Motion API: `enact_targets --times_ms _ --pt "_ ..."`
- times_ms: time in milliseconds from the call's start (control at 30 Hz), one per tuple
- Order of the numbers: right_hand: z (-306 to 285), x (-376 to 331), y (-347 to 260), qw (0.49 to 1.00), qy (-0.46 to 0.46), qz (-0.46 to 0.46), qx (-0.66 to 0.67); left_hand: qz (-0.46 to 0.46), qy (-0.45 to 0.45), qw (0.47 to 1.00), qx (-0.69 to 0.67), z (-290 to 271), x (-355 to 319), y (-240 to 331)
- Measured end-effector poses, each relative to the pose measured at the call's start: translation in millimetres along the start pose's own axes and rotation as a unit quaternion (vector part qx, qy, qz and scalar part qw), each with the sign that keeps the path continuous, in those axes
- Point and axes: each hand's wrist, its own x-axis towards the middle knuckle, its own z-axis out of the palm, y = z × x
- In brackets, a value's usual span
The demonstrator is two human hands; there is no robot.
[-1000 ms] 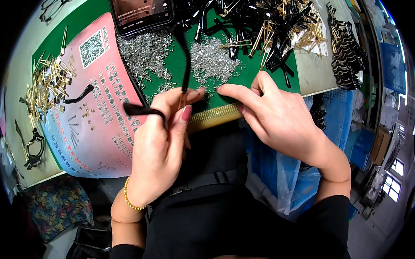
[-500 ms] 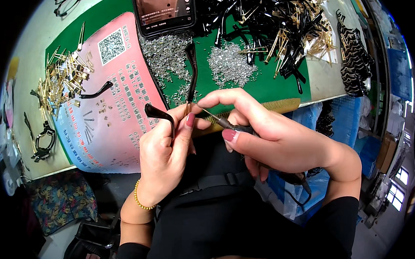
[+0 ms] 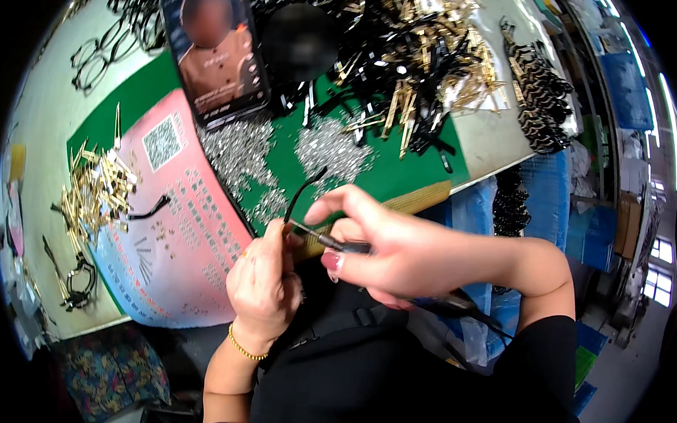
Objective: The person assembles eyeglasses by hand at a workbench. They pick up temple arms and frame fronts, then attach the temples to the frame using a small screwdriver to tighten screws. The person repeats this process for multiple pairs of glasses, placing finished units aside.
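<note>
Near the bench's front edge, my left hand (image 3: 265,280) is closed around a black eyeglass temple (image 3: 302,191), whose curved tip sticks up above the fingertips. The rest of what lies within that palm is hidden. My right hand (image 3: 404,251) grips a dark-handled screwdriver (image 3: 345,245). Its thin metal shaft points left and reaches the base of the temple at my left fingertips; whether the tip sits in a screw is too small to tell. A dark cord or cable shows below the right hand.
Two heaps of small silvery pieces (image 3: 329,148) lie on the green mat (image 3: 423,140) beyond my hands. A phone (image 3: 217,65) stands behind them. Gold and black temples (image 3: 402,109) pile up at the back; gold parts (image 3: 97,188) cover the pink-blue sheet's (image 3: 202,274) left side.
The view has shifted, and both hands appear lower and slightly left. The second black temple tip beside my left hand no longer shows. The screwdriver stays against the held piece.
</note>
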Motion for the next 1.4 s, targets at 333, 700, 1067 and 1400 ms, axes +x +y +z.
enact_targets --times_ms 333,700,1067,1400 --pt "-85.4 29.4 -56.3 0.704 0.433 -0.277 -0.490 -0.205 0.216 0.941 -0.160 -38.7 -10.1 -27.4" --pt "-98.7 48.7 -83.2 0.556 0.502 -0.262 -0.608 -0.194 0.242 0.928 -0.206 -28.2 -15.5 -35.2" --pt "31.5 18.5 -15.4 0.995 -0.054 0.010 0.081 -0.152 0.294 0.909 -0.252 -42.7 -12.7 -22.3" --pt "22.3 6.1 0.2 0.775 0.164 -0.112 -0.600 -0.190 0.000 0.966 -0.173 -51.6 -7.1 -41.9"
